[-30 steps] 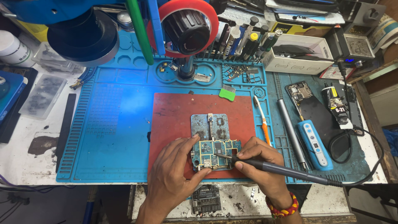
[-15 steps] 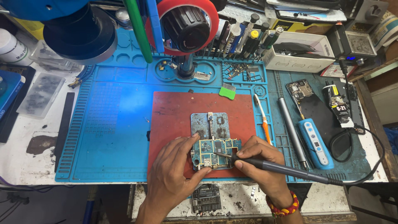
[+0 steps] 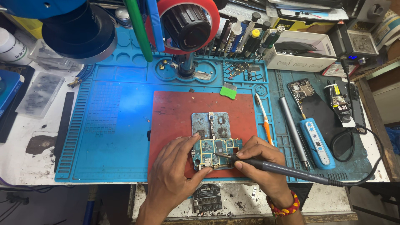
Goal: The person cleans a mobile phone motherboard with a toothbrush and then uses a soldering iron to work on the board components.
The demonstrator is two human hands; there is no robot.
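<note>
Head view: circuit board (image 3: pixel 216 152) lies on the red mat (image 3: pixel 175 112), at its near edge. Left hand (image 3: pixel 173 175) pinches the board's left side, fingers curled. Right hand (image 3: pixel 262 166) grips a soldering iron (image 3: pixel 283 170), tip touching the board. Orange tool (image 3: pixel 264 121) just right of the mat.

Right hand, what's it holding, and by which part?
The right hand holds a dark soldering iron by the front of its handle, near the tip, pen-style. The left hand steadies the circuit board at its left edge.
</note>
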